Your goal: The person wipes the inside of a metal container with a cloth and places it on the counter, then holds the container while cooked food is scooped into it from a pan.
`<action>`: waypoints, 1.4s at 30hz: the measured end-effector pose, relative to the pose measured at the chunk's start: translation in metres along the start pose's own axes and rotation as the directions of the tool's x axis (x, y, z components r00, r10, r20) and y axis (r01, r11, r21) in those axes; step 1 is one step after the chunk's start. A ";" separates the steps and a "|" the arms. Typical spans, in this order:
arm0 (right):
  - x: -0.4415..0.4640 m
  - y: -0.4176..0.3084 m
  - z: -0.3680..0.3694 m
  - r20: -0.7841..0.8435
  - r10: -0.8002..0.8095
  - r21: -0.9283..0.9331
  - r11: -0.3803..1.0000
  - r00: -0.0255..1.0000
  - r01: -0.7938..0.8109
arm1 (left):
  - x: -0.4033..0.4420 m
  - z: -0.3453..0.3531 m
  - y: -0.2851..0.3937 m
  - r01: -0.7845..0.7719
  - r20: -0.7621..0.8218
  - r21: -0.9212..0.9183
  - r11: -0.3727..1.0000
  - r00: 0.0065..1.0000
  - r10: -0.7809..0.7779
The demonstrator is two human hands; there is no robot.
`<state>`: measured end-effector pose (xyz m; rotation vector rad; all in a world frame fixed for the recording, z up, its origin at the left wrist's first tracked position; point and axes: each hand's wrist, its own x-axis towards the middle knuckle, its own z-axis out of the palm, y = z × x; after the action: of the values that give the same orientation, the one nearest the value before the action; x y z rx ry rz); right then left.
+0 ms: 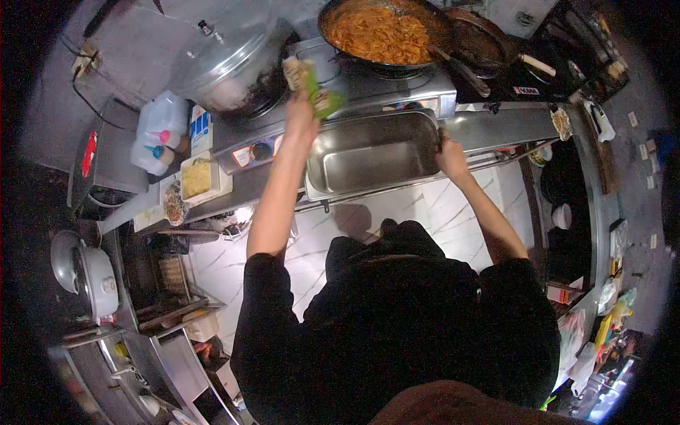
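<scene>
My left hand [302,120] is closed on a crumpled green-and-beige cloth [322,101], slightly blurred, beside the stove's front edge. A deep rectangular stainless steel food pan [375,152] with no food in it rests at the front of the counter. At its right end, my right hand [451,159] grips the rim, with the fingers partly hidden. Beyond the pan, a wok [333,35] full of reddish-brown saucy food [386,35] sits on the stove, and a ladle-like handle [464,74] sticks out over its right edge.
A large lidded metal pot [237,67] stands at the back left, near a plastic jug [161,124] and a tub of pale yellow food [198,177]. A dark pan [482,39] with a light handle occupies the right burner. A rice cooker [99,283] is at far left.
</scene>
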<state>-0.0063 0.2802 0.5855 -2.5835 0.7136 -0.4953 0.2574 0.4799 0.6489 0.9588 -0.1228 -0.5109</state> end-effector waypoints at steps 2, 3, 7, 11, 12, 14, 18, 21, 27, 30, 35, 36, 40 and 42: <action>0.000 0.001 0.001 0.028 0.004 -0.015 1.000 1.000 -0.004 | 0.025 0.027 -0.022 0.001 0.043 0.038 0.999 0.999 -0.003; 0.001 0.004 0.002 0.039 0.009 -0.023 1.000 0.999 -0.008 | 0.024 0.045 -0.022 0.010 -0.026 0.143 0.990 1.000 -0.006; 0.002 0.012 0.010 0.052 0.069 -0.045 0.997 0.996 -0.067 | 0.088 0.056 -0.063 -0.129 -0.161 0.411 0.903 0.964 0.210; 0.001 -0.002 0.000 0.085 0.116 -0.104 0.989 0.990 -0.107 | 0.113 0.050 -0.069 -0.245 -0.174 0.585 0.773 0.893 0.415; -0.001 -0.006 -0.005 0.083 0.111 -0.082 0.991 0.990 -0.105 | 0.115 0.047 -0.060 -0.300 -0.122 0.571 0.764 0.889 0.441; -0.002 -0.008 -0.007 0.078 0.113 -0.052 0.993 0.991 -0.109 | 0.112 0.049 -0.041 -0.234 -0.057 0.305 0.923 0.963 0.263; 0.000 -0.005 -0.001 0.093 0.179 -0.080 0.982 0.979 -0.172 | 0.150 0.036 -0.023 -0.181 -0.049 0.296 0.938 0.978 0.204; 0.002 -0.007 -0.001 0.107 0.232 -0.078 0.971 0.967 -0.224 | 0.152 0.042 0.000 -0.111 -0.045 0.281 0.953 0.991 0.128; 0.002 -0.020 -0.014 0.158 0.242 -0.074 0.970 0.957 -0.233 | 0.197 0.029 -0.008 -0.197 0.015 0.100 0.975 0.980 0.197; 0.002 -0.016 -0.010 0.134 0.228 -0.068 0.973 0.965 -0.220 | 0.209 0.027 -0.010 -0.157 -0.012 0.128 0.979 0.987 0.160; 0.003 -0.015 -0.005 0.097 0.208 -0.080 0.976 0.973 -0.201 | 0.205 0.036 -0.011 -0.149 -0.045 0.104 0.983 0.987 0.154; 0.003 -0.017 -0.007 0.095 0.220 -0.092 0.973 0.971 -0.211 | 0.207 0.033 -0.017 -0.207 -0.041 0.032 0.978 0.977 0.208; 0.004 -0.013 -0.001 0.085 0.245 -0.072 0.968 0.966 -0.240 | 0.162 0.019 -0.005 0.056 -0.054 0.202 0.978 0.997 -0.046; 0.007 -0.011 0.008 0.025 0.208 -0.076 0.976 0.978 -0.206 | 0.125 0.004 0.003 0.090 0.006 0.221 0.971 0.996 -0.094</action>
<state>0.0071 0.2872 0.5853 -2.5388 0.9932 -0.3662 0.3665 0.4197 0.6390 1.1813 -0.1525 -0.5995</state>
